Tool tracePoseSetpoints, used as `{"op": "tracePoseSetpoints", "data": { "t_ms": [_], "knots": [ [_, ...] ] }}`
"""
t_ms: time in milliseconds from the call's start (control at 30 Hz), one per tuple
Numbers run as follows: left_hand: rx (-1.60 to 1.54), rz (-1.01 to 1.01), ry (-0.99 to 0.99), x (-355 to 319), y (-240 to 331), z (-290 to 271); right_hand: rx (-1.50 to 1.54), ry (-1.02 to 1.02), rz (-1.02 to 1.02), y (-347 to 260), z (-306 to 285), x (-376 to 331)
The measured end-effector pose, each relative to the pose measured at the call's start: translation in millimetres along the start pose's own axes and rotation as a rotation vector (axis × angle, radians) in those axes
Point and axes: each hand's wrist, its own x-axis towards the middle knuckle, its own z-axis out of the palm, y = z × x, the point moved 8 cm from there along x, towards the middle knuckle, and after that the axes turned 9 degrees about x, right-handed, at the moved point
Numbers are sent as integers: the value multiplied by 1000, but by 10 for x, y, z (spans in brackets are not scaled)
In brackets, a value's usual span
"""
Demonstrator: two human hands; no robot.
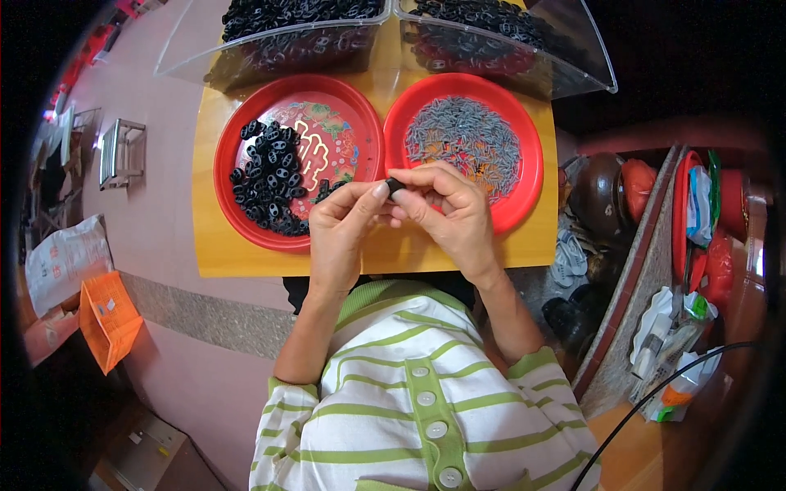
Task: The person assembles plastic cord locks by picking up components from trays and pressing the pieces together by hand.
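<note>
Shirt: your green-and-white striped button shirt (426, 417) sits closest to the lens, below the grip; both forearms rise out of it toward the table.
Left hand: your left hand (340, 229) is curled, thumb and forefinger pinched onto the left side of a small black part (395, 186).
Right hand: your right hand (454, 214) meets it from the other side, fingertips closed on the same black part, so both hands clench it together.
Black part: it shows only as a dark nub between the two sets of fingertips; its shape is too hidden to tell. It hangs above the near edge of the table, between the two plates.
Left plate: a red plate (237, 139) lies up and left of the grip, with a patterned centre and a heap of black plastic pieces (270, 176) on its left half.
Right plate: a second red plate (528, 164) lies just beyond and right of the grip, holding a spread of small grey metal pieces (463, 139); your right knuckles overlap its near rim.
Table: a yellow wooden tabletop (209, 237) carries both plates.
Bins: two clear plastic bins (184, 53), farthest beyond the grip, are filled with more black pieces.
Floor left: an orange crate (110, 319) stands well left of the grip, down on the floor.
</note>
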Motion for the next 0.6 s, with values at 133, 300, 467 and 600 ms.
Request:
{"op": "tracePoseSetpoints", "data": {
  "t_ms": [133, 300, 467, 600],
  "knots": [
    [-140, -34, 83, 11, -83, -52, -54, 68, -4, -127, 45, 5],
    [-227, -21, 34, -28, -96, 66, -239, 103, -210, -209, 9, -33],
    [-78, 183, 133, -74, 65, 117, -121, 70, -127, -128, -70, -31],
    [141, 417, 11, -91, 140, 189, 165, 44, 15, 29, -91, -76]
  ]
}}
